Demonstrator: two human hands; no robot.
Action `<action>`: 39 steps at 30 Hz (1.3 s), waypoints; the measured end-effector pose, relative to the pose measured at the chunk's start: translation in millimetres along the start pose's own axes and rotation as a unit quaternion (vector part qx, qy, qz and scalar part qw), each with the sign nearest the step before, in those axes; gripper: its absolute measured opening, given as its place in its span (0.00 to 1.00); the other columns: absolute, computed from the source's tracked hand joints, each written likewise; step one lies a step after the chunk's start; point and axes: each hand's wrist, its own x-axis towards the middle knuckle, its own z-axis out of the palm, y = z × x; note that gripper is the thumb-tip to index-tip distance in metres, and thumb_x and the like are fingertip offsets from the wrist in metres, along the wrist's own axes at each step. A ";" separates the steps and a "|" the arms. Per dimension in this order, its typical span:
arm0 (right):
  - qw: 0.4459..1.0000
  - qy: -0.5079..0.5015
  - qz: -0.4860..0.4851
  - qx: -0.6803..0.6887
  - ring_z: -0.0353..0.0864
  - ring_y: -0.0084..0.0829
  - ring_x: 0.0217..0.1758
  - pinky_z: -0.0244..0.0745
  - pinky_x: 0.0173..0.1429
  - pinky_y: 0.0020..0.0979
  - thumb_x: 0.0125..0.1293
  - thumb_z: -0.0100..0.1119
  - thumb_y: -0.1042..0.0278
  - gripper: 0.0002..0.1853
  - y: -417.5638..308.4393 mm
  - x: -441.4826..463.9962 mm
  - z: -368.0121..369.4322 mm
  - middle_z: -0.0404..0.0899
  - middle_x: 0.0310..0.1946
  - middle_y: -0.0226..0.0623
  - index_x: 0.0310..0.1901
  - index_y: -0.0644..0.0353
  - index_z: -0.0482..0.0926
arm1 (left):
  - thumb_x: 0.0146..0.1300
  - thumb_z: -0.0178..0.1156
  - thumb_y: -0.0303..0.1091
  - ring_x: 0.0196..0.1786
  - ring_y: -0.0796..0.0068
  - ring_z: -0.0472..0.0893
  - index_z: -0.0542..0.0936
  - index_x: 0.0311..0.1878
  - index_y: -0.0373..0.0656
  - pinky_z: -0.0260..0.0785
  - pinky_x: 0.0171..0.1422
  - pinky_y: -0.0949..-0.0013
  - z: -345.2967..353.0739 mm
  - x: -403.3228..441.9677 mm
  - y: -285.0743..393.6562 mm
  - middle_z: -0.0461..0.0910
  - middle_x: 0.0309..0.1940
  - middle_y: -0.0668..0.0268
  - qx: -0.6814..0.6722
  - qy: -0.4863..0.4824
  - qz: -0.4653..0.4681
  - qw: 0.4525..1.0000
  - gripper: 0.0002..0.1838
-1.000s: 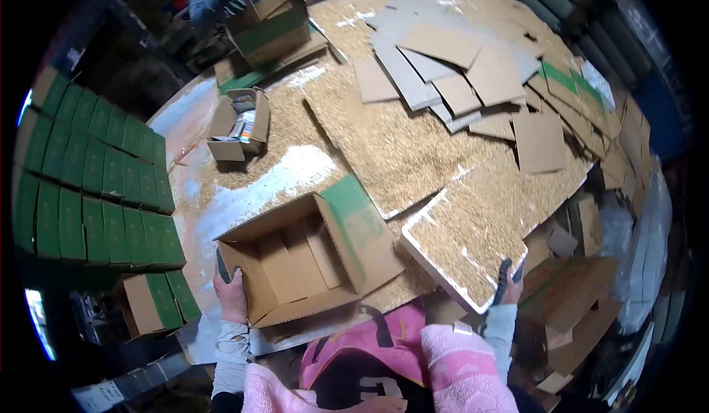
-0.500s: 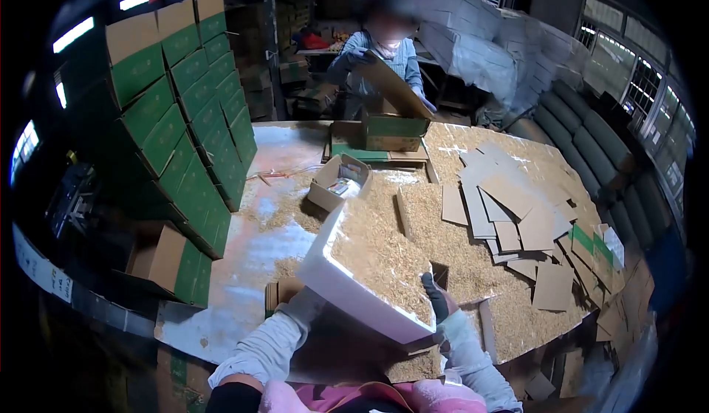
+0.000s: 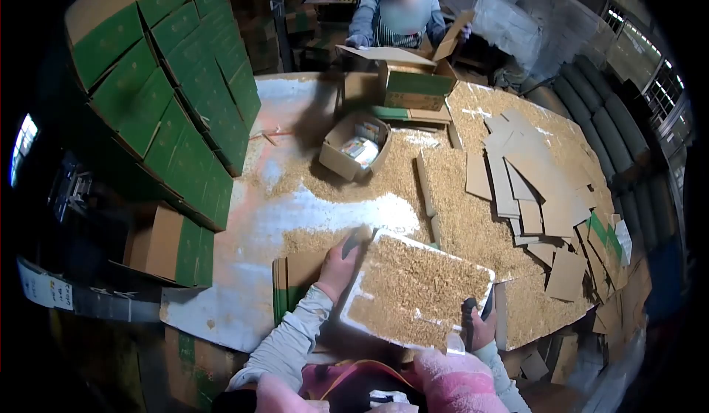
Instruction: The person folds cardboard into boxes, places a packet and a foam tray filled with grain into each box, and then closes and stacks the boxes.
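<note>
A white foam box (image 3: 348, 311) heaped with tan wood shavings is held close to my body, its filled top facing me. My left hand (image 3: 338, 267), in a dark-tipped glove, grips the box's left edge. Around the right edge closes my right hand (image 3: 481, 326), with dark glove fingertips at the rim. Below my left hand, green and brown folded cardboard (image 3: 289, 284) stands at the table's near edge. The box's underside is hidden.
Shavings cover much of the table (image 3: 244, 262). A small carton (image 3: 347, 163) with packets sits mid-table. Cardboard sheets (image 3: 543, 199) lie at right; stacked green cartons (image 3: 177, 81) rise at left. Across the table, a person (image 3: 402, 14) handles a green carton (image 3: 417, 84) with raised flaps.
The foam box has come down and toward the right, turning from a steep tilt to a more level pose. Across the table, the person has spread the carton's flaps.
</note>
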 end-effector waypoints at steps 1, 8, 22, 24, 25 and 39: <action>0.999 0.024 0.001 -0.034 0.75 0.25 0.41 0.74 0.43 0.26 0.60 0.51 0.76 0.30 -4.7 2.2 5.8 0.72 0.48 0.39 0.65 0.60 0.55 | 0.61 0.52 0.35 0.50 0.62 0.77 0.69 0.60 0.41 0.66 0.54 0.68 -0.1 -3.2 8.5 0.77 0.48 0.52 0.018 0.000 -0.010 1.000 0.23; 0.892 0.072 -0.106 -0.433 0.66 0.54 0.58 0.65 0.60 0.40 0.49 0.66 0.72 0.40 20.1 22.6 50.7 0.66 0.56 0.58 0.62 0.69 0.56 | 0.60 0.54 0.30 0.54 0.57 0.75 0.66 0.61 0.39 0.66 0.56 0.66 0.8 -32.2 20.1 0.75 0.49 0.50 0.101 -0.009 0.052 0.994 0.25; 0.545 0.181 0.068 -0.816 0.64 0.43 0.63 0.64 0.60 0.46 0.49 0.57 0.35 0.42 19.6 390.3 -17.1 0.63 0.61 0.45 0.59 0.58 0.65 | 0.54 0.53 0.39 0.50 0.56 0.76 0.77 0.47 0.43 0.65 0.56 0.56 0.3 373.9 -7.1 0.78 0.43 0.52 0.504 0.047 0.020 0.862 0.18; 0.546 0.131 0.075 -0.824 0.69 0.36 0.56 0.72 0.51 0.41 0.55 0.54 0.44 0.26 38.0 406.4 -51.2 0.71 0.51 0.36 0.48 0.56 0.74 | 0.52 0.54 0.40 0.48 0.57 0.77 0.79 0.43 0.45 0.67 0.53 0.57 -12.5 377.1 -4.6 0.79 0.42 0.55 0.573 0.023 0.019 0.819 0.17; 0.472 0.079 0.004 -0.878 0.72 0.34 0.52 0.74 0.47 0.38 0.58 0.50 0.56 0.15 54.8 420.2 -85.1 0.75 0.45 0.35 0.41 0.55 0.78 | 0.51 0.55 0.42 0.46 0.57 0.78 0.80 0.43 0.46 0.68 0.51 0.59 -18.3 377.4 -6.3 0.80 0.41 0.57 0.585 0.033 0.065 0.808 0.17; 0.841 0.141 -0.316 -0.415 0.80 0.34 0.43 0.73 0.47 0.29 0.66 0.48 0.70 0.13 -88.3 273.2 -46.5 0.79 0.42 0.46 0.47 0.69 0.76 | 0.54 0.56 0.43 0.36 0.64 0.81 0.82 0.33 0.51 0.67 0.40 0.62 -20.7 328.9 -7.4 0.82 0.29 0.65 0.665 0.133 0.295 0.673 0.10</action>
